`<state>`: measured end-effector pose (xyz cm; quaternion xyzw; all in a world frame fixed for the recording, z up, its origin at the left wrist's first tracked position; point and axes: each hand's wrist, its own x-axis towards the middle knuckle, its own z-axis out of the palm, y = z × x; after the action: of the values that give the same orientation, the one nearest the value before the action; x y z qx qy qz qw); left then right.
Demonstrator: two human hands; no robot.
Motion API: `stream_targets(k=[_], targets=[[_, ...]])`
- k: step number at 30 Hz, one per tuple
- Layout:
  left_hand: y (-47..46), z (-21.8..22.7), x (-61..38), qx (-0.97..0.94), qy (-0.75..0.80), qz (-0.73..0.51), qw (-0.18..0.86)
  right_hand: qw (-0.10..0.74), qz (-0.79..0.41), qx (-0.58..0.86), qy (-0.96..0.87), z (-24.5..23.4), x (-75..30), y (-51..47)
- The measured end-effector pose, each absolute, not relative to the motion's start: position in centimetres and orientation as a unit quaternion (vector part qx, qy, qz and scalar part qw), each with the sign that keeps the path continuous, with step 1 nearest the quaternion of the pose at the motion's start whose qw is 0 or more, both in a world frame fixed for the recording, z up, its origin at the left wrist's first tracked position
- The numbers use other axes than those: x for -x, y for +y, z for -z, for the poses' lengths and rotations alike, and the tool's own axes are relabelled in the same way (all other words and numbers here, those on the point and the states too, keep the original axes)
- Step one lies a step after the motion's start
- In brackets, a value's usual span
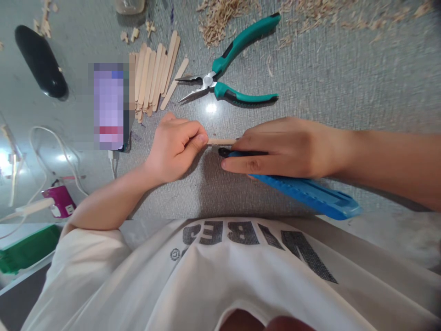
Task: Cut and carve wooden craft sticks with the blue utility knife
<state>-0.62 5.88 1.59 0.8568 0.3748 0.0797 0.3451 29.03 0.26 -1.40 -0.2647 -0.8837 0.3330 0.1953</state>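
My left hand (pixel 179 147) is closed on one end of a pale wooden craft stick (pixel 223 141), which lies level above the grey table. A blue box cutter (pixel 306 195) is gripped in my right hand (pixel 282 147), its handle slanting down to the right under the palm. The cutter's dark tip sits just below the stick, between the two hands. Right-hand fingers cover the stick's other end, and whether the blade touches the wood cannot be made out. Beyond my left hand lies a pile of similar craft sticks (pixel 151 78).
Needle-nose pliers (pixel 207 80) with green handles lie spread behind my hands. Wood shavings (pixel 220 20) are heaped at the back. On the left are a blurred phone (pixel 108 108) on a cable, a black oblong case (pixel 41 62), a purple plug adapter (pixel 63 202) and a green container (pixel 31 248).
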Motion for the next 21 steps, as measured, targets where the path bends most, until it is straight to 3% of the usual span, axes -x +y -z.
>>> stream_targets(k=[7,12,17,21], targets=[[6.0,-1.4,0.6,-0.873,0.359,-0.069,0.324,0.238,-0.274,0.206,-0.909,1.7,-29.3,0.7],[5.8,-1.5,0.4,-0.864,0.372,-0.074,0.332,0.212,-0.115,0.191,-0.952,1.8,-29.1,0.3],[5.3,-2.1,0.4,-0.835,0.403,-0.105,0.359,0.280,0.003,0.189,-0.941,2.3,-28.2,-0.3],[4.8,-2.1,0.5,-0.816,0.427,-0.134,0.366,0.278,-0.007,0.207,-0.938,1.5,-28.1,-0.3]])
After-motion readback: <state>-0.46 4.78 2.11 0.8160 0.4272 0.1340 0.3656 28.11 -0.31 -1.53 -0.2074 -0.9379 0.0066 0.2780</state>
